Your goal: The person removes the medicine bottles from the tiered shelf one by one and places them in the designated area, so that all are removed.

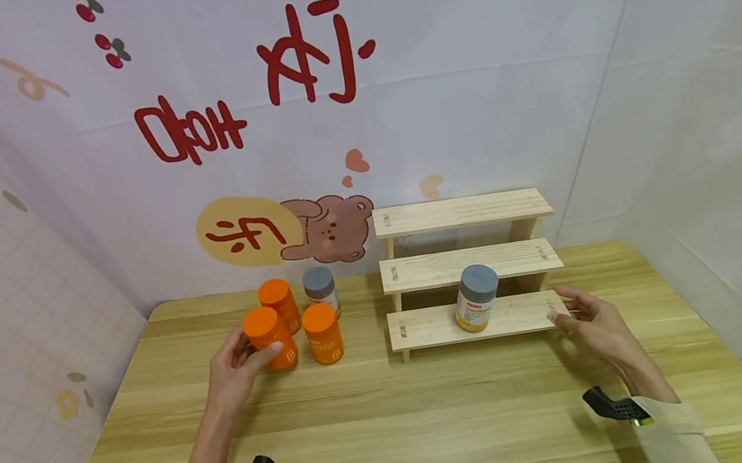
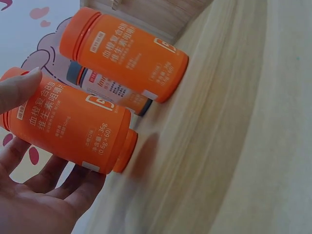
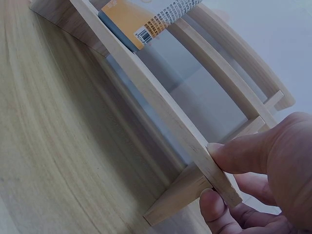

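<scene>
Left hand (image 1: 235,369) grips an orange bottle (image 1: 270,338), left of centre in the head view, thumb across the front and fingers curled behind. In the left wrist view the same bottle (image 2: 68,124) fills the lower left, tilted, with the thumb (image 2: 17,90) on its upper end and the fingers under it; whether it touches the table, can't tell.

Just beside it: a second orange bottle (image 1: 323,333) to its right, a third (image 1: 280,304) behind it, and a grey-capped bottle (image 1: 321,291) at the back, all upright on the table (image 1: 405,424).

Right hand (image 1: 600,328) pinches the right end of the bottom step of a wooden rack (image 1: 469,260), thumb on top, a finger beneath; right wrist view shows this at lower right (image 3: 258,180). Another grey-capped bottle (image 1: 476,297) stands upright on that bottom step, centre frame. The two upper steps hold nothing.

Behind, a printed backdrop (image 1: 291,113) with red characters and a bear.
</scene>
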